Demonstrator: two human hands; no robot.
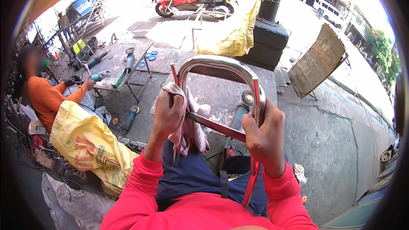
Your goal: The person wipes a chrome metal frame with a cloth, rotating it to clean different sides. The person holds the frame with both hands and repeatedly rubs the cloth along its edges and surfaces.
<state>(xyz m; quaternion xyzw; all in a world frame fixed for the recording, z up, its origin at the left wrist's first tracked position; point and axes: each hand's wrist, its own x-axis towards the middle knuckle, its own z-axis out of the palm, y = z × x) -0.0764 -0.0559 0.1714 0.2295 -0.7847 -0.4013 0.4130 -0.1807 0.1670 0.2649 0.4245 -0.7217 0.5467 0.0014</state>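
Note:
I hold a shiny bent metal tube frame (221, 64), U-shaped with a crossbar, upright over my lap. My left hand (167, 115) presses a pink cloth (194, 130) against the frame's left leg. My right hand (265, 138) is wrapped around the right leg, just above where the crossbar meets it. Both my sleeves are red, and the frame's lower ends reach down past my dark trousers.
At the left sits a person in an orange shirt (44, 98) with a yellow sack on the lap, holding an angle grinder (99, 76). A low metal bench (121, 61) carries grinders and blue discs. Beyond stand a yellow sack (228, 36), a dark pillar (268, 25), a motorbike (191, 0) and a rusty board (317, 61).

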